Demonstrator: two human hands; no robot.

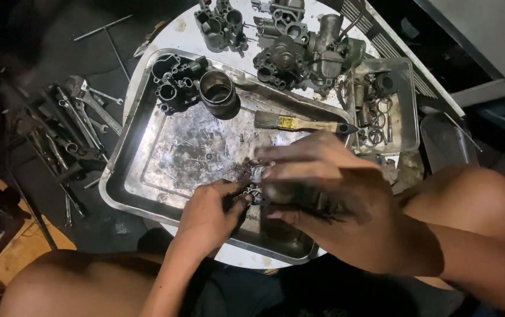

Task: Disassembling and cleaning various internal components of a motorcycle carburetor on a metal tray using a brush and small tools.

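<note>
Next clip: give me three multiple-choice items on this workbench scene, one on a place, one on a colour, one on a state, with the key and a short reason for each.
1. Where does the paintbrush lie?
A. on the metal tray's far rim
B. on the floor
C. among the wrenches

2. What colour is the brush's ferrule?
A. red
B. yellow
C. blue

3. How are the left hand and right hand engaged?
A. both resting on the knees
B. both on a small metal part over the tray
C. one holds the brush

Key: 1 A, the brush rests across the rim; 2 B, a yellow band shows; 3 B, grimy fingers close round the part.
</note>
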